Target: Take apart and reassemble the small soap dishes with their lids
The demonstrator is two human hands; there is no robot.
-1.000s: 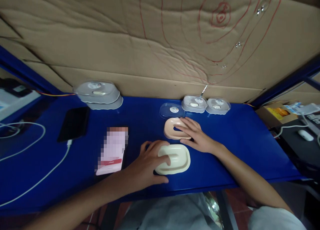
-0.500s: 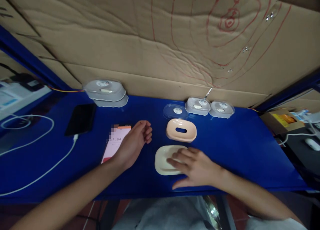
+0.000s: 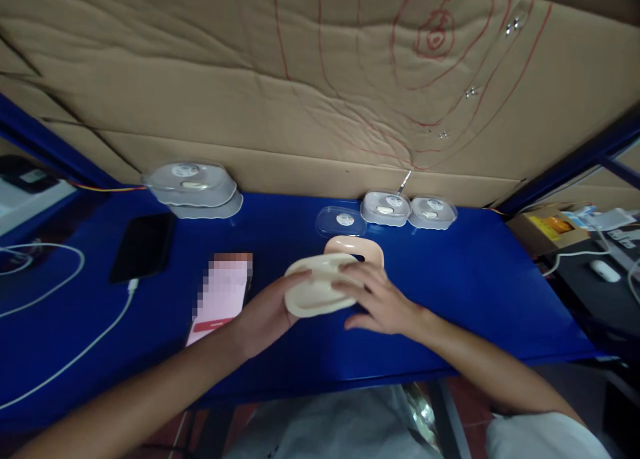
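A cream oval soap dish (image 3: 320, 287) is raised off the table and tilted, held up between my hands. My left hand (image 3: 273, 312) grips its left end, thumb over the rim and the other fingers hidden underneath. My right hand (image 3: 383, 298) is at the right end, fingers laid over the rim and thumb lower down on the near side. Just behind, partly covered by the cream dish, lies a peach oval dish (image 3: 370, 246) with a slot in it. Farther back is a clear lid (image 3: 333, 222) with a round sticker.
Along the cardboard wall (image 3: 200, 99) stand stacked lidded containers (image 3: 200, 189) at left and two more, one container (image 3: 384, 209) beside another container (image 3: 433, 212). A lit phone (image 3: 225, 289) and a dark phone (image 3: 143, 246) on a white cable (image 3: 107, 332) lie left on the blue table (image 3: 465, 292).
The cream dish has come up off the table and moved away from me, now tilted. My left hand moved right and took its left end; my right hand went with it.
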